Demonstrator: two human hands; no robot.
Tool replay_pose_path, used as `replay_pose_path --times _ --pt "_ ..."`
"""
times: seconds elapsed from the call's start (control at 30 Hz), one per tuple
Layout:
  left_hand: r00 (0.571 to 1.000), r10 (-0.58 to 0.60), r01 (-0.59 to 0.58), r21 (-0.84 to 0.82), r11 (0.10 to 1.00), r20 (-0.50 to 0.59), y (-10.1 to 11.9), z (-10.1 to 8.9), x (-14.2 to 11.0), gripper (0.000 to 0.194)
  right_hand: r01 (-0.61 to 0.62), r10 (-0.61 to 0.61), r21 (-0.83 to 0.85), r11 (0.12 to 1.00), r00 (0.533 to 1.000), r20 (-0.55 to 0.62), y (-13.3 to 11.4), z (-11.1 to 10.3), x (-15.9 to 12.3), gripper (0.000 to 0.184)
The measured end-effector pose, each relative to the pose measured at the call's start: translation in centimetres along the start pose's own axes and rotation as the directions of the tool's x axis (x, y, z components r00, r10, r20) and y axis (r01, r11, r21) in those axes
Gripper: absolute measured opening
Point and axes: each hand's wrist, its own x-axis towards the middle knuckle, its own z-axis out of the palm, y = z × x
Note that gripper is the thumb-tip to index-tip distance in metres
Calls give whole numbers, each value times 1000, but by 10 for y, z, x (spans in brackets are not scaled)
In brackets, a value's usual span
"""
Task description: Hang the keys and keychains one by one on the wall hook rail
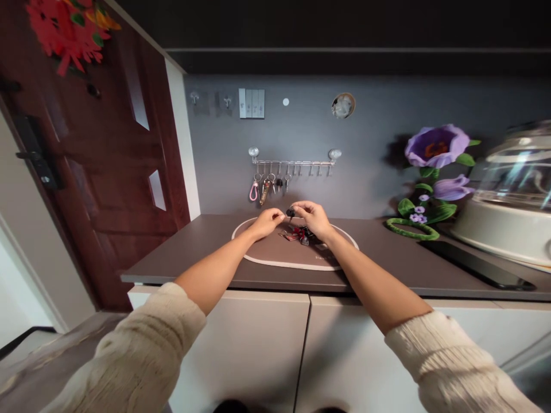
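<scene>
Above an oval brown mat (pixel 279 253) with a pale rim, my right hand (pixel 315 219) pinches a small black-headed key (pixel 290 213) that points downward. My left hand (pixel 267 222) is beside it on the left, thumb and fingertips pressed together; whether anything is between them is too small to tell. Below the hands lies a pile of keys (pixel 303 236) with red and black parts, partly hidden by my right hand. On the wall behind, a clear hook rail (pixel 297 163) carries several keys and key rings on its left half, among them a pink carabiner (pixel 253 191).
At the right stand a purple knitted flower (pixel 437 146) and an appliance with a clear dome (pixel 512 178). A flat black phone-like slab (pixel 477 265) lies before them. A dark cabinet (pixel 344 34) overhangs the counter (pixel 387 269); a red-brown door (pixel 116 155) is at the left.
</scene>
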Motion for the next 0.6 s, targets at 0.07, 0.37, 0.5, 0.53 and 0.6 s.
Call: replay_pose_path --times 0.07,0.37,0.5,0.53,0.6 --pt "1000 11 -11 9 1000 2 -1 1 0 19 -18 18 20 1000 1000 -1 1 -1 0 25" --pt "996 46 -27 234 972 -76 -8 1 3 18 -56 53 -59 997 998 -43 4 -7 2 20" --pt "992 30 1 247 969 -121 -13 3 4 18 -31 24 -81 996 996 -85 -2 -11 10 21" --pt "992 25 7 251 968 -127 -14 3 4 19 -24 16 -87 996 995 -97 -2 -12 14 21" --pt "991 13 23 263 965 -133 -16 5 5 20 -28 14 -103 994 992 -128 -3 -14 25 22"
